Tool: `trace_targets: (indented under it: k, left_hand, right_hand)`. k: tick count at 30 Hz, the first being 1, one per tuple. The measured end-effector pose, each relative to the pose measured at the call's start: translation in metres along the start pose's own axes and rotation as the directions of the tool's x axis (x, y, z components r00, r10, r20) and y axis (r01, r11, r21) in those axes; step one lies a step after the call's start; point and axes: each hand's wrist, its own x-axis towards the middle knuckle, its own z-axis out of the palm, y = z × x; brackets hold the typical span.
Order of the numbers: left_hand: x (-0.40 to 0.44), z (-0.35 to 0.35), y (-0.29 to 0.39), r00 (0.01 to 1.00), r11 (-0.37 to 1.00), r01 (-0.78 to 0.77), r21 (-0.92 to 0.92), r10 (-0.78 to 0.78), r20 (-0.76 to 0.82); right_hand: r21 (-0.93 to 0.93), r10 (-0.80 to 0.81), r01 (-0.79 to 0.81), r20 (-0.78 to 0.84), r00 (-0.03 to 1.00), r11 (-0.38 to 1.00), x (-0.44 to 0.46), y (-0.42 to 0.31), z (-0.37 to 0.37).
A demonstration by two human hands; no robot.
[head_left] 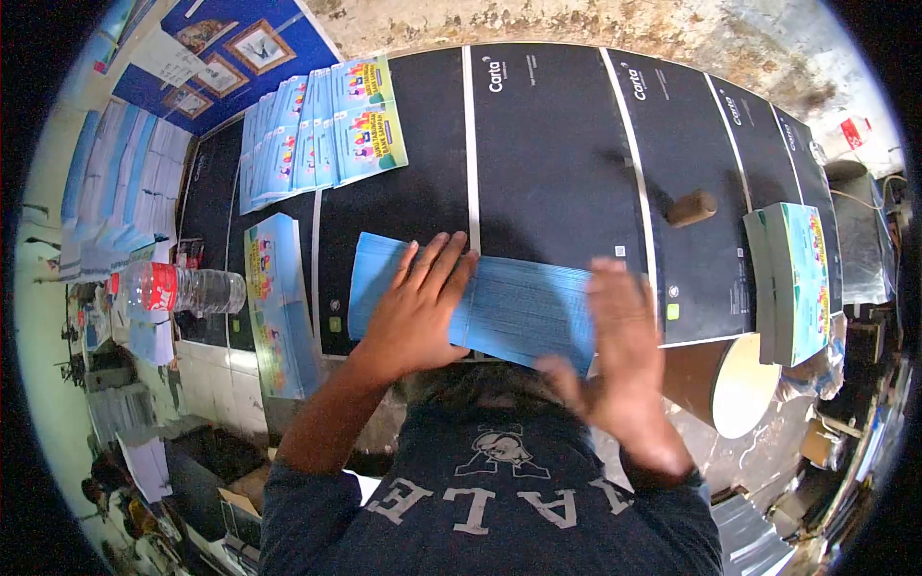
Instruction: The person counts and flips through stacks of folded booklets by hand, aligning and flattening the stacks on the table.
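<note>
Blue stack (pixel 523 302): lies lengthwise at the near edge of the black tabletop (pixel 557 154), between the hands; fine lines cross its face.
Left hand (pixel 418 307): palm down on the stack, fingers straight, nothing grasped.
Right hand (pixel 624 355): blurred at the stack's right end; fingers extended, thumb apart, not clasping. Firm contact: can't tell.
Printed booklets (pixel 370 130): overlapping rows, far left of the tabletop, away from both hands.
Left pile (pixel 274 302): printed cover up, near the blue stack, untouched.
Right pile (pixel 802 278): thick, near the tabletop's right end, untouched.
Brown cylinder (pixel 691 207): beyond the right hand, unheld.
Done, by judgement: blue pieces gathered into one long block, fairly even.
Left, by judgement: this block seems unfinished, both hands being at it; whether the other piles are finished can't be told.
</note>
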Motion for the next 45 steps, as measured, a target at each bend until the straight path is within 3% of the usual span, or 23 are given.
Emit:
trace_targets:
  k: [2, 6, 8, 10, 12, 13, 19, 23, 25, 29, 32, 33, 34, 39, 45]
  left_hand:
    - [0.000, 0.004, -0.001, 0.999, 1.000, -0.015, 0.011, 0.016, -0.032]
    - [-0.002, 0.008, -0.004, 0.998, 0.998, -0.034, 0.043, 0.037, -0.051]
    - [-0.001, 0.010, -0.007, 0.991, 0.998, -0.043, 0.045, 0.048, -0.122]
    - [-0.002, 0.007, -0.008, 0.989, 0.999, -0.046, -0.011, 0.044, -0.138]
    - [0.001, 0.012, -0.014, 0.978, 0.997, -0.077, -0.032, 0.069, -0.198]
    - [0.001, 0.015, -0.015, 0.962, 0.992, -0.111, -0.053, 0.094, -0.256]
    - [0.013, 0.007, -0.025, 0.939, 0.977, -0.208, -0.046, 0.187, -0.288]
    - [0.016, 0.008, -0.031, 0.934, 0.972, -0.229, -0.050, 0.205, -0.292]
    - [0.015, 0.010, -0.032, 0.937, 0.979, -0.201, -0.038, 0.181, -0.297]
    - [0.019, 0.009, -0.034, 0.957, 0.979, -0.196, -0.060, 0.178, -0.231]
    - [0.013, -0.010, -0.039, 0.964, 0.978, -0.191, -0.085, 0.171, -0.203]
    - [0.003, -0.031, -0.048, 0.990, 0.995, -0.089, -0.038, 0.084, -0.113]
    - [-0.007, -0.034, -0.068, 0.992, 0.999, -0.036, 0.034, 0.040, -0.122]
    - [-0.014, -0.035, -0.087, 0.998, 0.998, 0.050, -0.024, -0.049, 0.037]
    - [-0.024, -0.049, -0.075, 0.997, 0.986, 0.037, 0.160, -0.026, -0.070]
  right_hand:
    - [-0.073, 0.023, 0.002, 0.342, 0.939, 0.997, 0.017, 0.003, 0.049]
    - [-0.183, -0.005, 0.085, 0.398, 0.917, 0.979, 0.028, 0.006, 0.044]
    - [-0.126, 0.119, -0.073, 0.407, 0.906, 0.989, 0.036, 0.010, 0.040]
    - [-0.157, 0.097, -0.038, 0.386, 0.917, 0.987, 0.037, 0.006, 0.042]
    - [-0.180, 0.165, -0.084, 0.503, 0.848, 0.980, 0.036, 0.002, 0.045]
    - [-0.146, 0.141, -0.090, 0.390, 0.910, 0.985, 0.032, 0.002, 0.050]
    - [-0.017, 0.091, -0.090, 0.345, 0.934, 0.996, 0.031, 0.015, 0.053]
    - [-0.041, 0.029, -0.020, 0.231, 0.973, 0.999, 0.021, 0.017, 0.041]
    - [-0.162, 0.160, -0.127, 0.210, 0.965, 0.979, 0.010, 0.031, 0.021]
    - [-0.065, 0.169, -0.158, 0.236, 0.957, 0.985, 0.000, 0.045, 0.025]
    - [-0.034, 0.090, -0.085, 0.221, 0.971, 0.996, 0.002, 0.051, 0.025]
    - [-0.027, 0.078, -0.074, 0.213, 0.974, 0.997, 0.005, 0.051, 0.024]
    - [-0.021, 0.086, -0.084, 0.213, 0.973, 0.996, 0.005, 0.049, 0.022]
    - [-0.008, 0.087, -0.087, 0.195, 0.977, 0.996, 0.001, 0.047, 0.025]
    - [-0.029, 0.180, -0.179, 0.291, 0.940, 0.983, -0.002, 0.013, 0.030]
